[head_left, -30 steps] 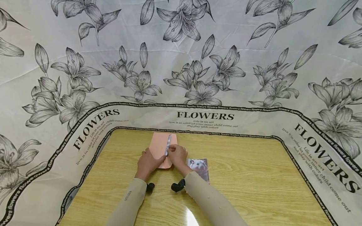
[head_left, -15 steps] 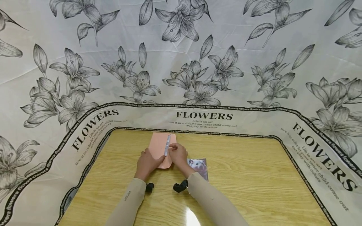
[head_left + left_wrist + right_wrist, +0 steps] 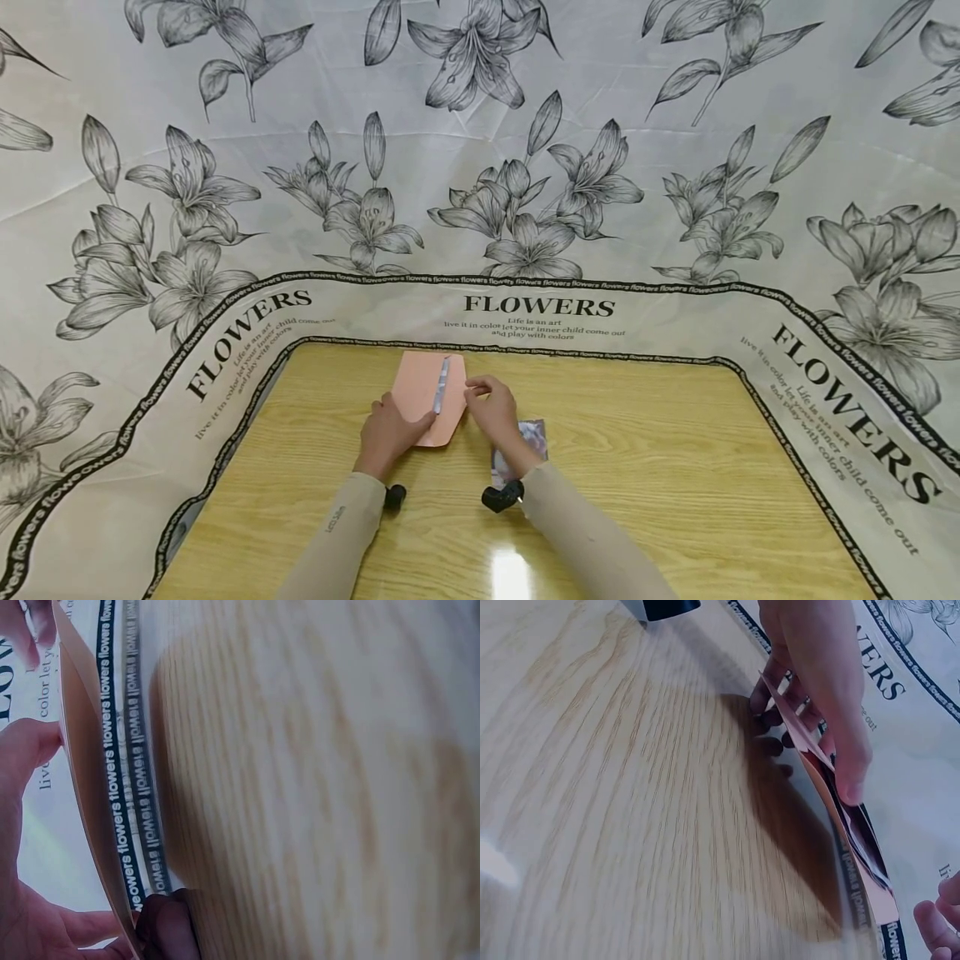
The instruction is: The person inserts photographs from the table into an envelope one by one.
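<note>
The left hand (image 3: 386, 433) pinched the pink envelope (image 3: 420, 392), holding it up off the wooden table (image 3: 660, 467). The right hand (image 3: 495, 408) hovered beside it, fingers loose, holding nothing.

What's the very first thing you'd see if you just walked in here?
The big flower-print cloth with FLOWERS written on it, draped behind and around the wooden table. Next, the pink envelope at the table's far edge, held by the left hand, with the right hand beside it over a small photo.

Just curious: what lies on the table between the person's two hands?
In the head view, the pink envelope lies between left hand and right hand, with a narrow strip on it.
</note>
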Demonstrator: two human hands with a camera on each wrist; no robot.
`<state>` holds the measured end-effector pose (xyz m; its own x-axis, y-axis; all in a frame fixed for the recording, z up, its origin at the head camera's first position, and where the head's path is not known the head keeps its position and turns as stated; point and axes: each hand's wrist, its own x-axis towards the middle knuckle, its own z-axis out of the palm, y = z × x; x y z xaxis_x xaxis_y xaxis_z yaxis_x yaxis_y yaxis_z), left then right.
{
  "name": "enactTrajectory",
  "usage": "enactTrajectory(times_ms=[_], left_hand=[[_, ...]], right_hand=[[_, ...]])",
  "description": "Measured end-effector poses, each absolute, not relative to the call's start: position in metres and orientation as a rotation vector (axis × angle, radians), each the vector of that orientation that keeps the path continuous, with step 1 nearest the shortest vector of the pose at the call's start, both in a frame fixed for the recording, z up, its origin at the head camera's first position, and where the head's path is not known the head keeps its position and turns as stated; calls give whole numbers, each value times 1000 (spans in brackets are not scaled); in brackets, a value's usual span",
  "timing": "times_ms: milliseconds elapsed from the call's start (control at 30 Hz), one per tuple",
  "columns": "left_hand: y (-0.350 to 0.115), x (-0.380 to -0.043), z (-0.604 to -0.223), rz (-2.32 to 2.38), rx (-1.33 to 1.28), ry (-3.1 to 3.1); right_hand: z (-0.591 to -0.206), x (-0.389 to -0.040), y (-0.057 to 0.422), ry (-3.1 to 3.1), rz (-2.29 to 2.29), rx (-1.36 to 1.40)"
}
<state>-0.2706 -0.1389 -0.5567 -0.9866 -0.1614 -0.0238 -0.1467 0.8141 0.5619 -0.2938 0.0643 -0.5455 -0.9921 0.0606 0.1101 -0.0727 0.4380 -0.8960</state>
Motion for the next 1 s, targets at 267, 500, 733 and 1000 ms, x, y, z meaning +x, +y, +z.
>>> enactTrajectory(times_ms=[267, 500, 733, 1000], left_hand=[[-139, -271, -556, -903, 251, -2969], [-140, -271, -558, -923, 247, -2977], [-139, -271, -559, -925, 243, -2977], [-138, -269, -556, -906, 241, -2961]], right_hand=[[-548, -286, 91, -2534, 1602, 14], [-546, -274, 113, -2558, 1582, -4], [-548, -260, 134, -2583, 1554, -22], [-552, -242, 154, -2620, 1534, 1]])
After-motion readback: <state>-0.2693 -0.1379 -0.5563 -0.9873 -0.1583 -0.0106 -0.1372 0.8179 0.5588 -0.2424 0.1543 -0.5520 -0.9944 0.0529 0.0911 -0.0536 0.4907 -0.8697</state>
